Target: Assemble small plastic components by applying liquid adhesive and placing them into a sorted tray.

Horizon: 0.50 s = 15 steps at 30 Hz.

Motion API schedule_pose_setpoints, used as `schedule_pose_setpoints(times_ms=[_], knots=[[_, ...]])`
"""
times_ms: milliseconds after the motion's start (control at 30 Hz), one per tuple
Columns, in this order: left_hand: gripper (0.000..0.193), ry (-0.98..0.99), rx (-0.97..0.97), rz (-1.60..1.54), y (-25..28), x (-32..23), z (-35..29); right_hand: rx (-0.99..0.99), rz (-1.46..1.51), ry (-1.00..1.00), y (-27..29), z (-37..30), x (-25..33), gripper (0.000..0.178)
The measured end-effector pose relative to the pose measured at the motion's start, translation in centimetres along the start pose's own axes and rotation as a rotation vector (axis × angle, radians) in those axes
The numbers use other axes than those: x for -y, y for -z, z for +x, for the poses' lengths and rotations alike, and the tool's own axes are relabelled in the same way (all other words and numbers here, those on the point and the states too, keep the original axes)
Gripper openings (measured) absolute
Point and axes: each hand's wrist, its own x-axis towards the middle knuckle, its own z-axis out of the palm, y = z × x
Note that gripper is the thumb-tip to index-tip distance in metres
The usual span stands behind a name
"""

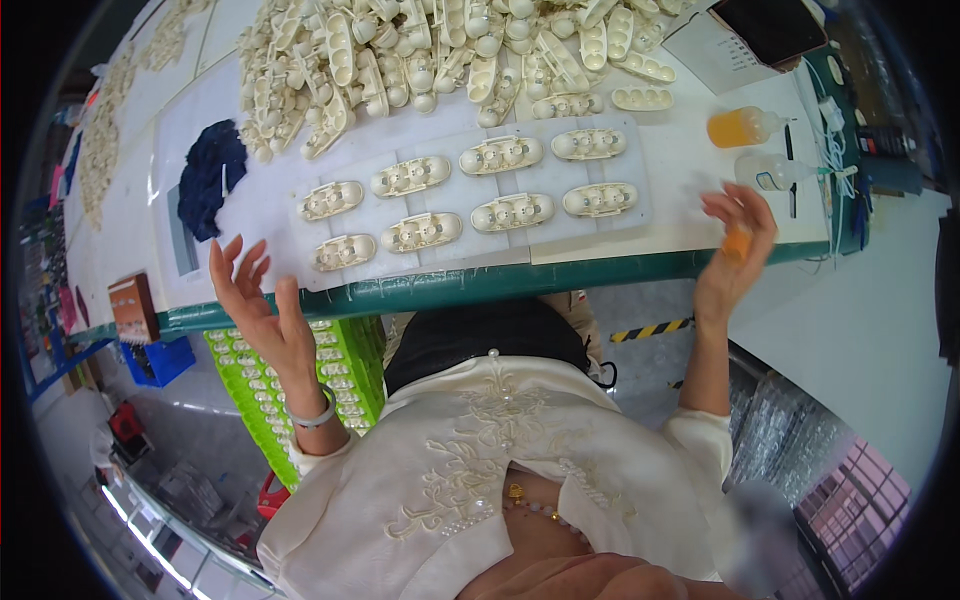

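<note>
My left hand (pixel 268 318) hovers at the table's front edge, left of a white tray, with its fingers spread and nothing in them. Over the front edge at the right is my right hand (pixel 740 262), its fingers loosely curved and apart. A small orange piece (pixel 737 243) shows at its thumb, like a finger cover; I cannot tell its exact kind. Between the hands, the flat white tray (pixel 640 200) carries two rows of cream oval plastic parts (pixel 512 212) with round domes. Neither hand touches the tray or these parts.
A big heap of loose cream parts (pixel 400 60) lies behind the tray. At the right stand an orange-filled bottle (pixel 740 127) and a clear bottle (pixel 770 172). Dark blue cloth (pixel 212 175) lies at the left. Below the table edge is a green tray (pixel 240 390) of similar parts.
</note>
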Motion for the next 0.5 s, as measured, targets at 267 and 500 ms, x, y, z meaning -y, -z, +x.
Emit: schedule_pose_setpoints(times_ms=[267, 500], knots=[[0.069, 0.184, 0.102, -0.283, -1.1, 1.4, -0.4, 0.153, 0.014, -0.109, -4.9, 2.2, -0.4, 0.036], [0.076, 0.245, 0.223, -0.434, -0.3, 2.9, 0.1, 0.201, -0.05, -0.127, -4.6, 1.0, -0.3, 0.04]])
